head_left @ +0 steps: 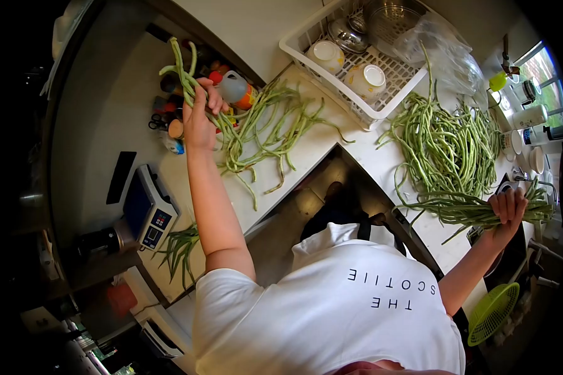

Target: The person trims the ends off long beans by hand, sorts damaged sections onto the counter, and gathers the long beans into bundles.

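Observation:
My left hand (203, 106) is closed around a few long green beans (180, 65), whose ends stick out beyond the fingers. Below it, a loose spread of long beans (263, 128) lies on the white counter. At the right, my right hand (507, 212) grips a thick bundle of long beans (453, 207), with their ends fanning out to both sides of the fist. A large tangled heap of long beans (447, 147) rests on the counter just beyond that bundle.
A white plastic basket (372, 115) with bowls and metal ware stands at the back, a clear plastic bag (441, 47) on its corner. A kitchen scale (150, 209), dark green leaves (180, 250) and bottles (234, 87) are at left. A green strainer (494, 312) is at lower right.

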Demonstrator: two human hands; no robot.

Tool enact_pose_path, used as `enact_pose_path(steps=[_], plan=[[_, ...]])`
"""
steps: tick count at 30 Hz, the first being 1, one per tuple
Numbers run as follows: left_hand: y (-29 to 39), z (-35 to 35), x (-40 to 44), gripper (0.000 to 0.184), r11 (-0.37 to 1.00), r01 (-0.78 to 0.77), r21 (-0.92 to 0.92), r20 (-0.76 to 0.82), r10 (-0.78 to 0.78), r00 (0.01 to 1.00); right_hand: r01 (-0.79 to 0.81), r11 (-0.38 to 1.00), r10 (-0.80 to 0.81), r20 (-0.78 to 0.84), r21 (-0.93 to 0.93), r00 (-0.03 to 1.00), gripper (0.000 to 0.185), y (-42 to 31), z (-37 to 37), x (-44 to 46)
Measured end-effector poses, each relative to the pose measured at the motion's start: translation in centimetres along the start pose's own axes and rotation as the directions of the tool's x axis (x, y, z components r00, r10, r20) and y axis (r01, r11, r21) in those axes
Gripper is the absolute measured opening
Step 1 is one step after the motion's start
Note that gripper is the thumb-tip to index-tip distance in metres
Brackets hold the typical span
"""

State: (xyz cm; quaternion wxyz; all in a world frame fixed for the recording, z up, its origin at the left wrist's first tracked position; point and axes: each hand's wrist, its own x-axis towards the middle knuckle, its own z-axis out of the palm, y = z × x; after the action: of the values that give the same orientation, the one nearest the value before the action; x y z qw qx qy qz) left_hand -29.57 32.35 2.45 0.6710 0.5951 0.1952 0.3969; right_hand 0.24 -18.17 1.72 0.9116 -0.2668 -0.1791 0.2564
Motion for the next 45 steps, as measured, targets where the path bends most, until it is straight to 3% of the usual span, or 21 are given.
enact_pose_path(steps=[5, 9, 11, 13, 15, 17, 19, 20, 21, 23, 24, 26, 27, 29, 32, 35, 37, 40, 42, 44, 45], plan=[[4.4, 1.9, 0.1, 0.024, 0.991, -0.091, -0.097, 0.102, 0.100, 0.990, -0.031, 0.999, 0.029, 0.100, 0.026, 0.995, 0.015, 1.7, 0.9, 1.1], [6.7, 4.6, -0.7, 0.025, 0.986, -0.150, -0.071, 0.170, 0.161, 0.972, -0.069, 0.990, 0.069, -0.003, -0.120, 0.998, 0.016, 4.2, 1.7, 1.7], [6.2, 8.5, -2.4, 0.029, 0.953, -0.108, 0.284, 0.136, 0.071, 0.988, -0.125, 0.962, 0.082, -0.180, -0.241, 0.980, 0.021, 6.9, 3.1, 2.1], [1.3, 11.8, -4.2, 0.031, 0.873, -0.120, 0.474, 0.177, 0.039, 0.983, -0.225, 0.906, 0.086, -0.365, -0.358, 0.927, 0.029, 10.6, 6.0, 2.3], [-2.2, 16.3, -6.7, 0.026, 0.715, -0.226, 0.661, 0.222, 0.102, 0.970, -0.369, 0.824, 0.230, -0.341, -0.429, 0.911, 0.029, 13.4, 8.2, 2.8], [-4.5, 19.5, -9.0, 0.025, 0.776, -0.125, 0.618, 0.221, -0.019, 0.975, -0.368, 0.850, 0.267, -0.294, -0.376, 0.918, 0.026, 16.1, 10.1, 2.9], [-5.5, 22.0, -10.9, 0.033, 0.768, -0.138, 0.625, 0.208, 0.006, 0.978, -0.397, 0.871, 0.327, -0.260, -0.289, 0.908, 0.029, 17.7, 10.4, 2.5], [-6.8, 22.3, -11.7, 0.045, 0.633, -0.269, 0.726, 0.284, 0.080, 0.956, -0.392, 0.881, 0.334, -0.238, -0.266, 0.912, 0.030, 18.3, 9.8, 2.2], [-7.1, 23.0, -12.0, 0.048, 0.647, -0.393, 0.653, 0.316, 0.239, 0.918, -0.392, 0.888, 0.346, -0.212, -0.241, 0.914, 0.030, 18.7, 9.5, 2.0], [-6.5, 22.8, -12.3, 0.048, 0.502, -0.373, 0.780, 0.393, 0.071, 0.917, -0.424, 0.866, 0.373, -0.221, -0.267, 0.901, 0.032, 18.6, 9.1, 1.8], [-6.6, 22.8, -12.5, 0.048, 0.505, -0.359, 0.785, 0.378, 0.069, 0.923, -0.430, 0.868, 0.360, -0.282, -0.248, 0.889, 0.032, 18.5, 9.5, 2.0], [-6.9, 22.8, -12.8, 0.051, 0.294, -0.390, 0.872, 0.441, -0.131, 0.888, -0.465, 0.853, 0.378, -0.333, -0.236, 0.864, 0.034, 19.3, 8.2, 1.9], [-7.5, 22.7, -13.0, 0.061, 0.276, -0.441, 0.854, 0.475, -0.068, 0.877, -0.467, 0.858, 0.374, -0.366, -0.213, 0.852, 0.034, 18.8, 8.6, 1.9], [-7.8, 22.7, -13.1, 0.073, 0.348, -0.482, 0.804, 0.495, 0.058, 0.867, -0.409, 0.893, 0.303, -0.421, -0.188, 0.855, 0.033, 19.1, 8.5, 1.9], [-8.9, 22.0, -13.9, 0.084, 0.429, -0.450, 0.783, 0.448, 0.113, 0.887, -0.384, 0.902, 0.293, -0.372, -0.198, 0.881, 0.023, 19.1, 5.2, 3.1], [-9.7, 20.1, -14.2, 0.067, 0.423, -0.440, 0.792, 0.455, 0.073, 0.888, -0.352, 0.936, 0.323, -0.390, -0.001, 0.862, 0.020, 18.2, 5.9, 4.1], [-12.4, 17.5, -14.0, 0.059, 0.425, -0.462, 0.778, 0.455, 0.125, 0.882, -0.314, 0.943, 0.332, -0.239, 0.110, 0.912, 0.021, 16.8, 5.5, 4.6], [-14.2, 14.0, -14.0, 0.035, 0.433, -0.442, 0.785, 0.411, 0.170, 0.896, -0.203, 0.979, 0.199, -0.242, 0.010, 0.950, 0.023, 14.0, 6.6, 5.3], [-15.7, 11.1, -13.4, 0.023, 0.431, -0.409, 0.805, 0.369, 0.176, 0.912, -0.121, 0.982, 0.147, -0.185, 0.147, 0.972, 0.014, 11.6, 6.0, 5.8], [-17.6, 7.1, -13.0, 0.015, 0.373, -0.290, 0.881, 0.273, 0.098, 0.957, -0.055, 0.980, 0.057, -0.009, 0.194, 0.998, 0.016, 8.0, 4.6, 6.6], [-18.5, 5.0, -12.7, 0.013, 0.344, -0.240, 0.908, 0.229, 0.073, 0.971, 0.003, 0.981, -0.002, -0.009, 0.193, 1.000, 0.017, 6.1, 4.8, 6.8]])
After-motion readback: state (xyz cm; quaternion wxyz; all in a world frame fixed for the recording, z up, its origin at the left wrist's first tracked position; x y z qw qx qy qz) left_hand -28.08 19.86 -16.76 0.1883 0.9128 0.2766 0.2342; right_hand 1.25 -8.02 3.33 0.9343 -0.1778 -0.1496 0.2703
